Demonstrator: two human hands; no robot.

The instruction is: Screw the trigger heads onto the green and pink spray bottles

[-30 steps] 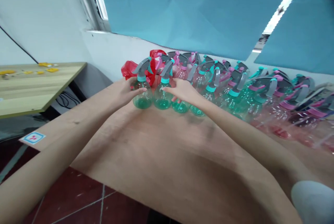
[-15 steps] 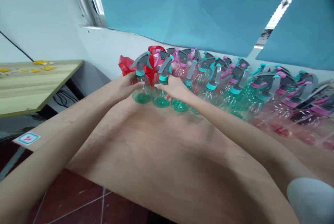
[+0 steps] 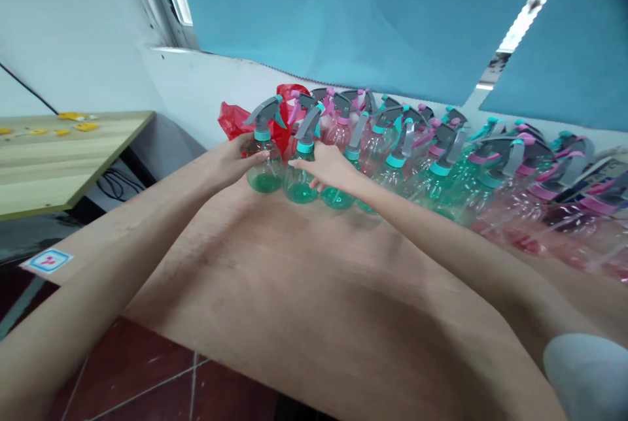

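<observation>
Second bottle (image 3: 300, 191) sits nearer end bottle (image 3: 265, 180), right hand (image 3: 328, 164) and left hand (image 3: 237, 163) gripping them respectively, best kept upright.

The left forearm (image 3: 118, 264) and right forearm (image 3: 441, 238) are bare and slender, narrowing toward the left hand (image 3: 230, 163) and right hand (image 3: 332, 165). A plain, whitish sleeve (image 3: 586, 375) with a rounded edge is visible at lower right.

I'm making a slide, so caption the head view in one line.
Left hand and right hand, each at its own green bottle on the table, red plastic behind.
</observation>
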